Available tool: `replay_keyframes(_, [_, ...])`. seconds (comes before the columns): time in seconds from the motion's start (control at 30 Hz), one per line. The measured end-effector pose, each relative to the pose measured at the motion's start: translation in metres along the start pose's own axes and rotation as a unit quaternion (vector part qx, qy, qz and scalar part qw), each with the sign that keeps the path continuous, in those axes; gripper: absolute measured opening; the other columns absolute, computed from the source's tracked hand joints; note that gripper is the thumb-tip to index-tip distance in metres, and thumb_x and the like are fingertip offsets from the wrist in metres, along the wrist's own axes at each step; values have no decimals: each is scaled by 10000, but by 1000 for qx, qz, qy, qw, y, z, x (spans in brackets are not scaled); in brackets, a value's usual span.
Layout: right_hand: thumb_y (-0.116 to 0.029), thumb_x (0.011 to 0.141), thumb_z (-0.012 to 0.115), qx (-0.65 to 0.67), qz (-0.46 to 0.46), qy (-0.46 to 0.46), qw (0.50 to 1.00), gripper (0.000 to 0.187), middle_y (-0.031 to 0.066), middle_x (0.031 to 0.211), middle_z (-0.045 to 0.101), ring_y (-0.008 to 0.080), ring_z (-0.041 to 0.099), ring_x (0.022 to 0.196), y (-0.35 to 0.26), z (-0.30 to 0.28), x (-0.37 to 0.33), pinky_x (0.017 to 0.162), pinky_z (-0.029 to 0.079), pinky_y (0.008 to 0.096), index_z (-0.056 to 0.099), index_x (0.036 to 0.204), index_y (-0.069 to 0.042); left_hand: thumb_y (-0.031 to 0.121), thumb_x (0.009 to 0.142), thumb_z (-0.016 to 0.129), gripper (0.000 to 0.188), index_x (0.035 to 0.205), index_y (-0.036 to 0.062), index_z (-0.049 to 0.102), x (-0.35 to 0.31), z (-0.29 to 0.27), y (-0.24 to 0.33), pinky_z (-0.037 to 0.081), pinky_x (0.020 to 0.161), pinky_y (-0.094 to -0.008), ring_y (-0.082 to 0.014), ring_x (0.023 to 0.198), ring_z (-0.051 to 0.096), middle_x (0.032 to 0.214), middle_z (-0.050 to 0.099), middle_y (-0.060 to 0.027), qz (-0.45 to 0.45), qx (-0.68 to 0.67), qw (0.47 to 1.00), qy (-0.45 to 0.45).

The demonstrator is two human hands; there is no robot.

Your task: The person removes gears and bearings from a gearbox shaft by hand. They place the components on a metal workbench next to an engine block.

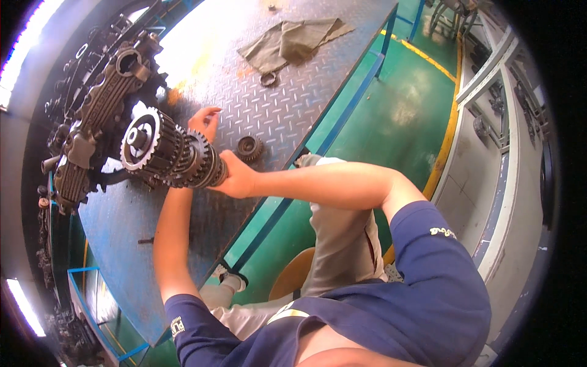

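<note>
A transmission gear shaft [177, 150], a dark stack of toothed gears with a bright toothed drum at its left end, is held tilted above the metal table. My right hand [238, 175] is closed round its right, narrower end. My left forearm passes behind the stack. Beyond the gears shows my left hand [205, 122], with fingers stretched out to the right and apart from one another; part of it is hidden by the gears. Just right of the stack, a loose small gear [249, 148] lies on the table.
A large engine casting [98, 110] stands along the left side. On the checker-plate table [238, 116] lie a grey-brown cloth [293, 46], a metal ring [268, 79], a small nut-like part [272, 7] and a short dark pin [145, 241]. The table's blue-framed edge runs close to my right forearm.
</note>
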State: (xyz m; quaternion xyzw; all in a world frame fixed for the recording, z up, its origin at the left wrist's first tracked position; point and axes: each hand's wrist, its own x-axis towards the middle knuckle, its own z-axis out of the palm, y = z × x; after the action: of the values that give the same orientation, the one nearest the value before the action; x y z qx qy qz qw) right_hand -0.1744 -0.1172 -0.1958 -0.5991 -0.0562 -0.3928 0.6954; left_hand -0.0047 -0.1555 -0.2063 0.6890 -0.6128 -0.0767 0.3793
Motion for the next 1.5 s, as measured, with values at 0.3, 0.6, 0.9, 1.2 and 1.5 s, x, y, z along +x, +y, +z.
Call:
replay_keyframes(0.3, [-91,741,666,-36,13,115,993,153,121,776,643,84,520,763,2,7,-11,712,449,312,626,846,13,43,831,501,331,1154,49,573,73,60,-7,368,967,-361,-309,1134,494,1183,548,-183,234,35,965,-110])
replay_keyframes(0.6, [-67,750,634,24,-26,38,999,137,126,707,620,90,480,678,-10,6,-7,638,425,301,593,805,52,273,725,711,548,1212,96,535,91,70,-1,366,974,-434,-376,1111,501,1272,501,-184,241,-16,950,-199])
replay_keyframes(0.9, [-63,742,623,-25,25,12,999,137,150,737,635,100,502,682,-7,0,-4,651,434,302,596,795,60,85,760,594,216,973,67,625,95,82,-1,385,910,-388,-316,1027,472,1056,573,-126,226,40,959,-167])
replay_keyframes(1.2, [-83,782,649,22,7,60,998,167,114,859,668,93,542,798,-4,-7,5,747,443,286,631,902,31,52,717,635,128,839,46,597,83,71,-3,388,873,-386,-323,986,471,967,524,-133,225,46,957,-174])
replay_keyframes(1.5, [-96,790,693,3,81,103,991,297,-28,654,485,63,434,508,0,-7,-2,442,349,232,479,996,-101,139,708,724,273,904,32,567,43,38,-54,434,822,-350,-291,1030,525,1172,517,-143,14,-336,939,-77])
